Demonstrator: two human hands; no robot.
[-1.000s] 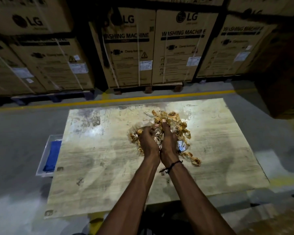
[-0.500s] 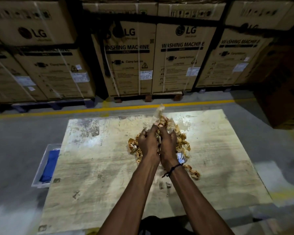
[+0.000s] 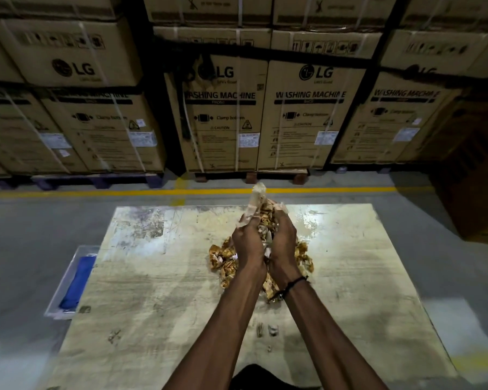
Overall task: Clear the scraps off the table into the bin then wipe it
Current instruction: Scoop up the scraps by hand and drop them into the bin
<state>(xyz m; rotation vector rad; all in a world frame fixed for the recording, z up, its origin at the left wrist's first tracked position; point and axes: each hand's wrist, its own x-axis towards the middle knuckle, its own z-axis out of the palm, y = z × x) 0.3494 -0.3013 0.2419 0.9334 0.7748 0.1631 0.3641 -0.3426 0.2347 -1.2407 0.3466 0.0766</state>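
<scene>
A heap of crumpled golden and clear wrapper scraps (image 3: 226, 257) lies near the middle of the pale, scuffed table (image 3: 158, 280). My left hand (image 3: 247, 243) and my right hand (image 3: 283, 243) are cupped together above the heap, gripping a bundle of scraps between them. A clear wrapper sticks up above my fingertips. A few small scraps (image 3: 266, 330) lie on the table below my wrists. A clear plastic bin (image 3: 64, 294) with a blue cloth (image 3: 78, 280) in it stands on the floor at the table's left side.
Stacked cardboard washing machine boxes (image 3: 223, 116) on pallets line the far side behind a yellow floor line (image 3: 96, 192). A dark crate (image 3: 473, 175) stands at the right. Grey floor surrounds the table.
My cupped hands have lifted off the table with a bundle of scraps. A few pieces have dropped onto the table near me. My head has tilted up.
</scene>
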